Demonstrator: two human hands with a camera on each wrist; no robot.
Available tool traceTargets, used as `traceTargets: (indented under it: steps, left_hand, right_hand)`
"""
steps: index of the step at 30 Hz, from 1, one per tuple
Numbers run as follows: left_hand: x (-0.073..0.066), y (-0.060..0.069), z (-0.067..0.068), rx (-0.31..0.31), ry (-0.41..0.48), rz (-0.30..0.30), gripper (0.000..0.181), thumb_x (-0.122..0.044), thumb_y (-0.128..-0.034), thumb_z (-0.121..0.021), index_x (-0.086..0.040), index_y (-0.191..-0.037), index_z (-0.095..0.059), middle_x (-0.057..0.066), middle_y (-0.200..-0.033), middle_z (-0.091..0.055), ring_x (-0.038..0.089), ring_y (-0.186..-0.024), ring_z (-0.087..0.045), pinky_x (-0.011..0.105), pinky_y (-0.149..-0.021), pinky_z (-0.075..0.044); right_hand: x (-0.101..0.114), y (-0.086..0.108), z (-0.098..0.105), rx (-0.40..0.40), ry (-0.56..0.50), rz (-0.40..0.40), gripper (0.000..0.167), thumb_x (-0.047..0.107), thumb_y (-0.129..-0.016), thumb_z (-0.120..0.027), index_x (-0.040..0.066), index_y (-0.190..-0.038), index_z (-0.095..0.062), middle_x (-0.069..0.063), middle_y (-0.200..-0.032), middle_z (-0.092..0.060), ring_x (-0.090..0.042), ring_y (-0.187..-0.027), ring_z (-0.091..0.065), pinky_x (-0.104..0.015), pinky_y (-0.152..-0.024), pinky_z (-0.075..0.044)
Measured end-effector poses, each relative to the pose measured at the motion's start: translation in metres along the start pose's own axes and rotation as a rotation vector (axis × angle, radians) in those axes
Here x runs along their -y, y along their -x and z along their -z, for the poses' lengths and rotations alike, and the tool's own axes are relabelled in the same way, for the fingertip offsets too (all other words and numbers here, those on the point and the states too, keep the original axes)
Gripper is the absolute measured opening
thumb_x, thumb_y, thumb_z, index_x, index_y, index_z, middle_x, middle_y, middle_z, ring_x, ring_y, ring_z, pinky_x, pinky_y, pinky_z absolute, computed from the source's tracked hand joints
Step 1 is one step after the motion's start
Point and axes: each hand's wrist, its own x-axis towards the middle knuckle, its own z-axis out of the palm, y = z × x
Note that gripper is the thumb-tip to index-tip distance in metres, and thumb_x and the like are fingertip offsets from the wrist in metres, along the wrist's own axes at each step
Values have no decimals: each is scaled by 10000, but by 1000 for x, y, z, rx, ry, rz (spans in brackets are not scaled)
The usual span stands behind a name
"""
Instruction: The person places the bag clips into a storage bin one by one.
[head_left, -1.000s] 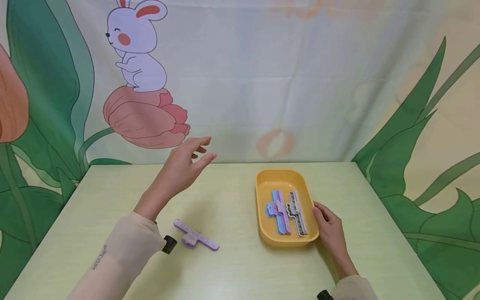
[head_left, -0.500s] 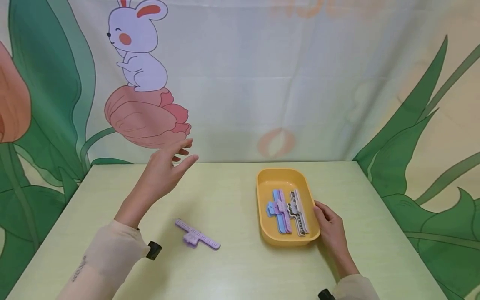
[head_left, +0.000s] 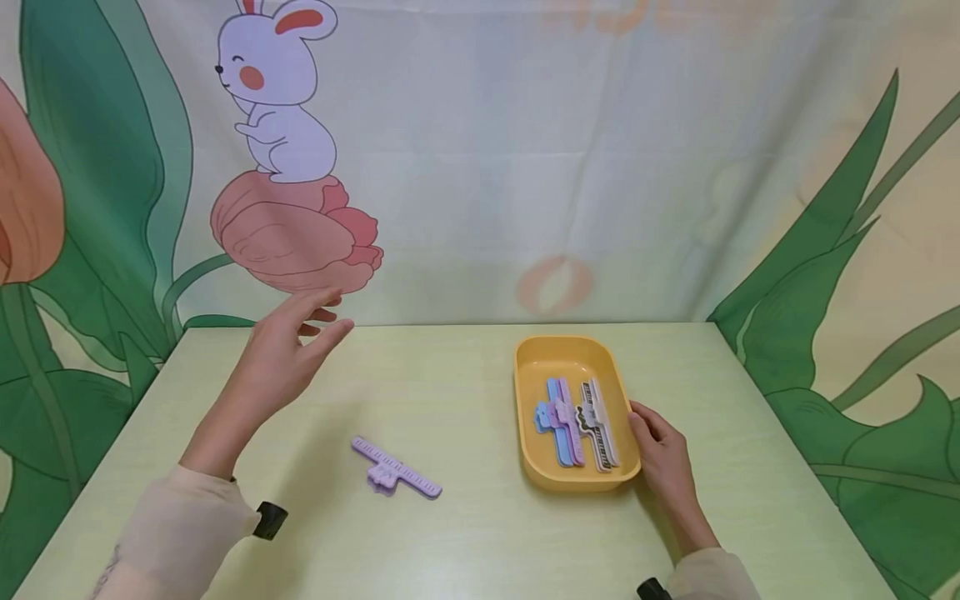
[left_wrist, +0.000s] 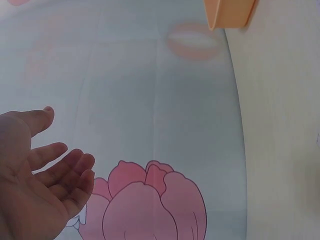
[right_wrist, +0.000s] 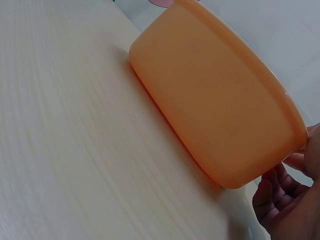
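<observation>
My left hand [head_left: 279,354] is raised over the left part of the table, fingers loosely bent and holding nothing; the left wrist view shows the same hand [left_wrist: 42,185] with its palm bare. A purple ruler-shaped clip [head_left: 408,478] lies slanted on the table, to the right of and below that hand. At the right, my right hand [head_left: 663,458] holds the near right corner of a yellow tray [head_left: 536,471]; in the right wrist view its curled fingers [right_wrist: 265,197] are by the tray's outer wall. Inside the tray lie a blue clip [head_left: 564,450], a purple clip [head_left: 573,442] and black-and-white clips [head_left: 600,442].
The pale table [head_left: 465,533] ends at a cloth backdrop [head_left: 465,208] printed with a rabbit, flowers and leaves. A small black device [head_left: 271,520] sits at the left wrist, another black device [head_left: 652,589] at the right one.
My left hand has moved left and slightly down, away from the tray, with its fingers still loosely bent. The right hand, the tray and the clips have stayed in place.
</observation>
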Motion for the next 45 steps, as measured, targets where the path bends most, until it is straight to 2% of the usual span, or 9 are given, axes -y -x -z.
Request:
traceTargets:
  steps: [14, 22, 39, 45]
  left_hand:
    - [21, 26, 10, -21, -40, 43, 550, -269, -1053, -631, 13, -1502, -489, 215, -1433, -547, 388, -1205, -581, 596, -990, -488]
    - [31, 39, 8, -13, -61, 68, 545, -283, -1052, -630, 7, -1495, -499, 212, -1437, -549, 392, -1206, -586, 596, -981, -500]
    - [50, 70, -17, 11, -44, 61, 475, -228, -1029, -671, 18, -1423, -570, 208, -1370, -608, 379, -1157, -630, 577, -947, -519]
    - [52, 79, -27, 30, -35, 91, 476, -232, -1024, -679, 14, -1419, -577, 201, -1369, -613, 368, -1159, -631, 559, -945, -529]
  right_hand:
    - [-3, 0, -1, -14, -2, 13, 505, 397, -1085, -534, 69, -1466, -578, -151, -1454, -584, -243, -1244, -572, -61, -832, -466]
    - [-4, -1, -1, -10, -4, 3, 503, 392, -1088, -530, 72, -1473, -571, -148, -1461, -577, -242, -1248, -570, -62, -828, -468]
    - [-3, 0, -1, -2, 2, 4, 515, 399, -1087, -530, 68, -1480, -562, -150, -1472, -568, -254, -1284, -560, -47, -832, -453]
    - [-3, -1, -1, 2, -5, -2, 517, 399, -1087, -529, 71, -1485, -557, -147, -1479, -562, -251, -1286, -558, -47, -832, -455]
